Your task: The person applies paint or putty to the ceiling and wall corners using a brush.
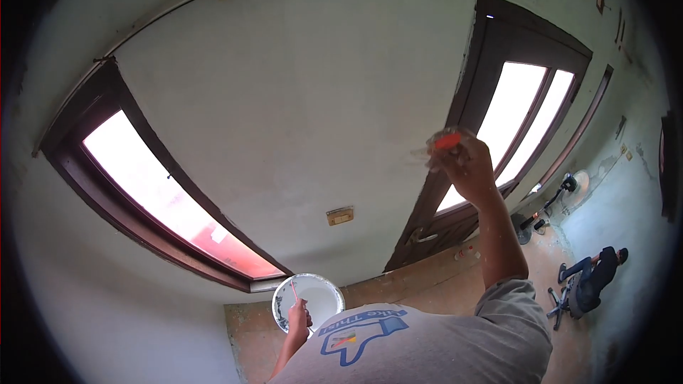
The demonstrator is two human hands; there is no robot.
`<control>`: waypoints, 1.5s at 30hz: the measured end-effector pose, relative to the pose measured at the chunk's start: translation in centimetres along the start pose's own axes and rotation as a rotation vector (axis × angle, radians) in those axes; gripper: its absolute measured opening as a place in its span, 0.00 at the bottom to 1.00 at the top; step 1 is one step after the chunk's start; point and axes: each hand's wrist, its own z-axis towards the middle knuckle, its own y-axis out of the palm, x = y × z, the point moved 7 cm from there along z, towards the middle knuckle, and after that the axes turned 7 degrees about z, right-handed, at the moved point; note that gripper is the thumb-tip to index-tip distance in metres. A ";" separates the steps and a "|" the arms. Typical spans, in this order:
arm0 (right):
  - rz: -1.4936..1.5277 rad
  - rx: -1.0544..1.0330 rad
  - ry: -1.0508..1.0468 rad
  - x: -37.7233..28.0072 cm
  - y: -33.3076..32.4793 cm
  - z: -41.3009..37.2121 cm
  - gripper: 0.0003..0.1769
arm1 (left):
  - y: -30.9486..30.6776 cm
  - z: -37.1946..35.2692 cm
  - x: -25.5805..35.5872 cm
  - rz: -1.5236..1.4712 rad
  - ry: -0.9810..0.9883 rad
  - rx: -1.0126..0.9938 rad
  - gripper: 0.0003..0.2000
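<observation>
My right hand (pixel 459 160) is raised in front of the dark door frame, its fingers closed round a small orange-red tool (pixel 448 141); motion blurs the tool's far end. Low down, my left hand (pixel 299 315) is closed on a thin pink handle (pixel 294 289) at a white bucket (pixel 325 289). The bucket's inner wall is spattered, and its contents are pale. Whether the pink handle belongs to the bucket or to a separate tool, I cannot tell.
A pale wall (pixel 306 99) faces me, with a switch plate (pixel 340 215). A window frame (pixel 142 199) is at left, a door (pixel 491 92) at right. At far right a person (pixel 596 279) sits on a wheeled chair (pixel 560 307) near a standing fan (pixel 569 183).
</observation>
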 end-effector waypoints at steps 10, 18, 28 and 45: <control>-0.302 0.184 -0.609 -10.0 2.6 3.5 0.08 | -0.4 -0.6 -0.3 -0.031 -0.007 0.011 0.12; -0.352 0.196 -0.841 -13.6 2.9 7.5 0.09 | -0.8 -0.6 -0.8 -0.009 -0.008 0.035 0.12; -0.391 0.411 -1.182 -16.9 1.6 6.0 0.11 | -0.9 -0.3 -1.5 -0.045 -0.008 0.040 0.11; -0.502 0.385 -1.368 -13.6 3.3 3.3 0.34 | -1.3 -0.1 -1.5 -0.030 -0.011 0.026 0.11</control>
